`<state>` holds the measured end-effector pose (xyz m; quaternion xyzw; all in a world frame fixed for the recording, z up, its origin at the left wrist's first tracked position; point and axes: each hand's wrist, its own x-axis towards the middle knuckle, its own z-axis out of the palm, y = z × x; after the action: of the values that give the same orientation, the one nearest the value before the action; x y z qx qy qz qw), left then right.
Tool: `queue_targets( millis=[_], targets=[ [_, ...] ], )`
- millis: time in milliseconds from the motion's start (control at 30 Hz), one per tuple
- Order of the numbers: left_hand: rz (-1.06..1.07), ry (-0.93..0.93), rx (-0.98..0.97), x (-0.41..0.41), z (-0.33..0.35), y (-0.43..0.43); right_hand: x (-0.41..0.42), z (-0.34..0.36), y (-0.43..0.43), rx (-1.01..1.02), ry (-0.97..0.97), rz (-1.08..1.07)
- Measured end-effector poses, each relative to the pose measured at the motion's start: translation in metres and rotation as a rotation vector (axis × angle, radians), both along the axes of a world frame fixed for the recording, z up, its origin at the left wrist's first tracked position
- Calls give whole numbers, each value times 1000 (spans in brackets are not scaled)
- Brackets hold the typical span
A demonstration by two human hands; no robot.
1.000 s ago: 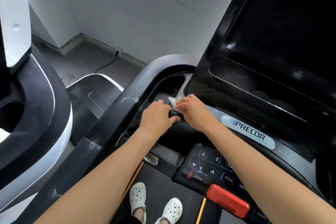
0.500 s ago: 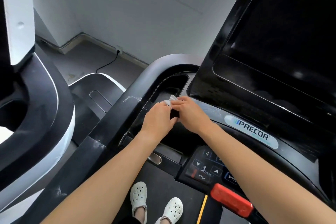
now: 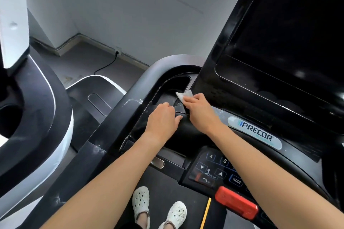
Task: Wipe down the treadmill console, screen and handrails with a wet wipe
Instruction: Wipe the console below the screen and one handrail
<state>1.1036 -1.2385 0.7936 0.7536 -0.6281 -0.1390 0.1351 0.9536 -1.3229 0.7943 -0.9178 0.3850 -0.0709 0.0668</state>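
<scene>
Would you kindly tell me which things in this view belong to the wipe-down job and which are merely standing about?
Job in hand:
wet wipe, pinched in the right hand
left hand, resting on the treadmill console
screen
handrail

Merely standing about:
neighbouring machine
power cable
white clogs

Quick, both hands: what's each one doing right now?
Left hand: open, loosely curled fingers resting on the console, nothing visible in it.
Right hand: holding the wet wipe.
</scene>
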Motion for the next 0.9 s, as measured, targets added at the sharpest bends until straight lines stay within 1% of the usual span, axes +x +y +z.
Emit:
queue_targets(
  millis=[100,167,267,367,433,533,633,700,767,900],
  targets=[
    [-13,-39,5,-2,3,-2,5,0,-1,23,75,32],
    [-14,-55,14,-2,5,-5,-7,2,-2,8,24,-34],
    [-19,-62,24,-2,4,-9,-38,3,-5,-66,-114,-184],
    [-39,-74,23,-2,3,-9,-46,4,-5,-83,-116,-235],
    [-46,-86,15,-2,2,-9,-34,5,-3,-66,-92,-203],
    [-52,-109,11,-2,3,-7,-5,0,-2,-24,-35,-54],
    [-54,-72,3,0,4,-5,14,-8,-2,66,22,84],
    [-59,-49,-4,1,5,-5,14,-12,-2,103,4,114],
    [-49,-37,0,1,5,-6,2,-8,-3,60,-53,64],
    [-44,-77,8,-1,1,-8,-42,5,-9,-128,-152,-86]
  ],
)
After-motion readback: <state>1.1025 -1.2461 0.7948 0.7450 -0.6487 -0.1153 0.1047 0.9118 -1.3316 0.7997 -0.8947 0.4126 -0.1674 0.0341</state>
